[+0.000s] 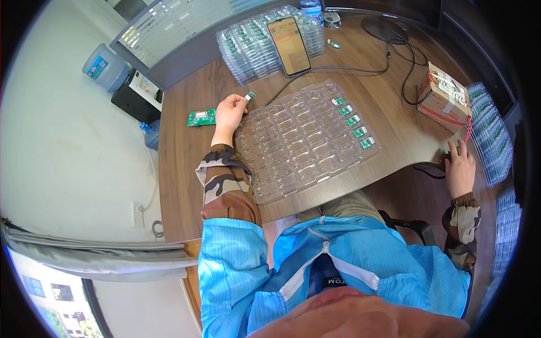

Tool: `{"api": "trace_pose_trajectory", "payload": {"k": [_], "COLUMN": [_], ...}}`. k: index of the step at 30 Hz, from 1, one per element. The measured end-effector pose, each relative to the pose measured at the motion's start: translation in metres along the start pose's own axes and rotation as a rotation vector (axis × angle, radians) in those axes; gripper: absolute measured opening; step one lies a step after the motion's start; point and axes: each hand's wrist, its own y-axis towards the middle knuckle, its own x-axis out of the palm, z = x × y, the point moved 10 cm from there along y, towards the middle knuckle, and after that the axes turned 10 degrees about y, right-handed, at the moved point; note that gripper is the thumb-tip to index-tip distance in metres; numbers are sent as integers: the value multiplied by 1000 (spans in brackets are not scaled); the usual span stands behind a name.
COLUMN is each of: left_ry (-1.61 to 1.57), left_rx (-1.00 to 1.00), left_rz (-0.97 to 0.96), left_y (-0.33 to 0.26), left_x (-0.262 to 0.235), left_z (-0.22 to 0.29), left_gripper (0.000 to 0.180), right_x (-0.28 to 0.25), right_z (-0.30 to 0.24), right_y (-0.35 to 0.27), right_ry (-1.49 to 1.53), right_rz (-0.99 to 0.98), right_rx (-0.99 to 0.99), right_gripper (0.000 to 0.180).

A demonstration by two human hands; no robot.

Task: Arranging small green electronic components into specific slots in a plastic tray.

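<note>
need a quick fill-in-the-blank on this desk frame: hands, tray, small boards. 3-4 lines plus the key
1. The left hand pinches a small green module at the far-left corner of the clear ____ tray.
2. The tray's filled pockets, five green modules, lie along its ____ edge.
3. The right hand rests on a ____.
4. A phone lies on a stack of trays with its screen ____.

Missing words: plastic; right; mouse; lit

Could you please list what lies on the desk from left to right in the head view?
Green circuit board → left hand, holding a small module → clear plastic tray → cardboard box → right hand.
</note>
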Motion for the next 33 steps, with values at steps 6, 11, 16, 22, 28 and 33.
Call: {"api": "trace_pose_trajectory", "payload": {"k": [6,11,16,22,28,33], "left_ry": [25,36,-3,-12,29,39], "left_rx": [-7,-2,-15,1,-8,4], "left_rz": [-3,0,-15,-14,1,4], "left_y": [0,0,-2,-2,-1,1], "left_x": [3,2,1,2,0,1], "left_z": [-3,-5,4,1,1,-2], "left_gripper": [16,16,12,12,14,14], "right_x": [36,43,40,39,39,39], "right_z": [20,24,25,22,20,19], "right_y": [9,17,15,19,17,18], "right_ry": [-147,-137,-118,-111,-107,-132], "right_rz": [-30,-59,36,1,-15,-10], "right_rx": [17,59,29,19,-11,-24], "right_gripper": [26,17,17,16,15,15]}}
